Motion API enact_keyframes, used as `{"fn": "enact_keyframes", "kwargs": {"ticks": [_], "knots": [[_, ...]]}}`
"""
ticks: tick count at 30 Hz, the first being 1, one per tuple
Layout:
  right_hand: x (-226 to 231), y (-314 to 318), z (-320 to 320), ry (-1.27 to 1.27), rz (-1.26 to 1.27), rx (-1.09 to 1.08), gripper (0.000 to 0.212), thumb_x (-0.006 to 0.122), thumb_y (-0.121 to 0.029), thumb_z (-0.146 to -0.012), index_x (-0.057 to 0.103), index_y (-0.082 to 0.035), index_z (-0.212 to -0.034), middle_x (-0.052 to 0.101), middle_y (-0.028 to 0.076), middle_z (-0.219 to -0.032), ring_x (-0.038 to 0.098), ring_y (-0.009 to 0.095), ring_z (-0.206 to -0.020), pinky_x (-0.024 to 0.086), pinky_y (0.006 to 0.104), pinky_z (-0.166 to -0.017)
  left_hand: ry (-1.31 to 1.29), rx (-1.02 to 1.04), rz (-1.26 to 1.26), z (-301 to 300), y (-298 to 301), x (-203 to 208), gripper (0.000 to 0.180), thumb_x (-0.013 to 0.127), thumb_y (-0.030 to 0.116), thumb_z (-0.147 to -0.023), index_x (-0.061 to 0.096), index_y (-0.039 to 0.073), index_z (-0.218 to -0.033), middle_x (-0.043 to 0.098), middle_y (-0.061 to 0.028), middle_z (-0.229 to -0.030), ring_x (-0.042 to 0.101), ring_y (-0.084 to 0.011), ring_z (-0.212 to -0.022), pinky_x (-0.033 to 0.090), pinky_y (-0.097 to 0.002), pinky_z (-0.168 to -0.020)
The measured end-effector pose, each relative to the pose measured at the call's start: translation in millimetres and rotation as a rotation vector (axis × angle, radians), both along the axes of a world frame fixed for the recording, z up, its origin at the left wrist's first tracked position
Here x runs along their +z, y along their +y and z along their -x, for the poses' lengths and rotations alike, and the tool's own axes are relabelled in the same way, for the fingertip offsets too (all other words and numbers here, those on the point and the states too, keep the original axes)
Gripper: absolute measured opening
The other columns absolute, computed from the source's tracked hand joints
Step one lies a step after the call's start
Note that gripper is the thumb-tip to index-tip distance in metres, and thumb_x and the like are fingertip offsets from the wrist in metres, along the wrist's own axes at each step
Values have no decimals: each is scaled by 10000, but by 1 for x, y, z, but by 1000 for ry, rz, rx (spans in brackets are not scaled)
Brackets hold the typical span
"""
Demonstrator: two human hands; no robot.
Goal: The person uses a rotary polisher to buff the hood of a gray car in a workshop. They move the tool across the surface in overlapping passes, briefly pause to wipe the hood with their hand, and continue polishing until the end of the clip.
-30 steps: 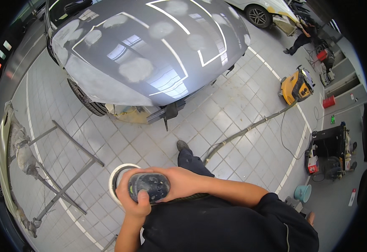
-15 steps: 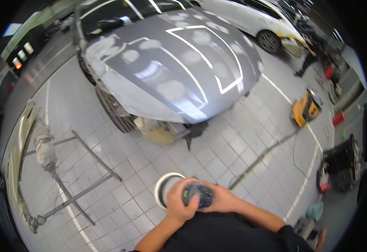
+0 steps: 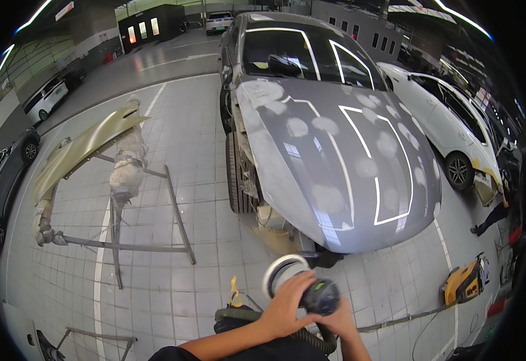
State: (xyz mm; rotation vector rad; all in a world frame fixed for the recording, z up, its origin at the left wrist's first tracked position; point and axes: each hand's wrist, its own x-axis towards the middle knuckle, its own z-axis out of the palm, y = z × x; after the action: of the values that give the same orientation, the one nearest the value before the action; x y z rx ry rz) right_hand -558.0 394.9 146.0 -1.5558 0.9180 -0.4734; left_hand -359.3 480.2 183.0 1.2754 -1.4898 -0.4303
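A round sander point(image 3: 322, 296) with a black body and a pale disc pad point(image 3: 275, 269) is held in front of me, its pad tipped up and away to the left. My left hand point(image 3: 288, 304) is closed around the sander between body and pad. My right hand point(image 3: 339, 320) grips its rear end, where a ribbed hose point(image 3: 317, 340) runs below. Beyond the sander, and apart from it, is the grey car hood point(image 3: 311, 162), marked with dull, pale sanded patches.
A metal stand point(image 3: 182, 216) at left carries a gold-coloured fender point(image 3: 88, 147). A yellow-and-black machine point(image 3: 464, 283) sits on the floor at right, beside a cable. A white car point(image 3: 440, 108) is parked beyond the hood, with a person's leg point(image 3: 491, 218) near it.
The view has swung up and left, so the car now appears farther right. My right hand has shifted to the sander's rear end, and the pad now tilts upward. The hose has come into view.
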Motion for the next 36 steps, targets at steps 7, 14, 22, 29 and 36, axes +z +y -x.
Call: {"fn": "enact_keyframes", "kwargs": {"ticks": [7,14,22,29,36], "knots": [[91,-49,-26,-423,224,-512,379,725,-170,-816,635,5,-1140,693,135,-1010,650,172,-801,517,300,-693,10,-292,-59,-38,-1,-25,776,837,384,-792,471,20,-1371,513,-215,-1389,504,-405,-1269,392,-456,-1091],[113,-19,-70,-1454,-236,-517,467,629,-445,-997,505,-50,-1212,564,11,-977,501,115,-761,470,279,-690,4,-304,-289,-145,8,-16,968,846,444,-744,373,-4,-1460,576,-241,-1307,553,-438,-1199,432,-480,-1038],[1,1,-169,-1097,-328,-505,631,645,-578,-921,516,-27,-1200,520,34,-914,472,146,-726,403,301,-650,-36,-265,-640,-338,22,-63,715,732,419,-883,492,56,-1451,554,-224,-1418,518,-380,-1319,409,-432,-1110],[-76,-49,-253,-692,-370,-219,750,848,-436,-734,556,36,-1237,643,149,-985,613,239,-889,492,378,-769,-654,1091,-429,-576,-4,-72,678,793,263,-810,525,28,-1386,489,-220,-1443,388,-415,-1392,267,-561,-1161],[-51,-164,-478,-648,-602,-75,514,755,-203,-810,571,60,-1212,662,177,-944,612,257,-769,488,378,-701,-985,1186,-662,-633,-32,-102,749,822,264,-748,526,103,-1418,420,-222,-1530,374,-428,-1406,295,-554,-1156]]}}
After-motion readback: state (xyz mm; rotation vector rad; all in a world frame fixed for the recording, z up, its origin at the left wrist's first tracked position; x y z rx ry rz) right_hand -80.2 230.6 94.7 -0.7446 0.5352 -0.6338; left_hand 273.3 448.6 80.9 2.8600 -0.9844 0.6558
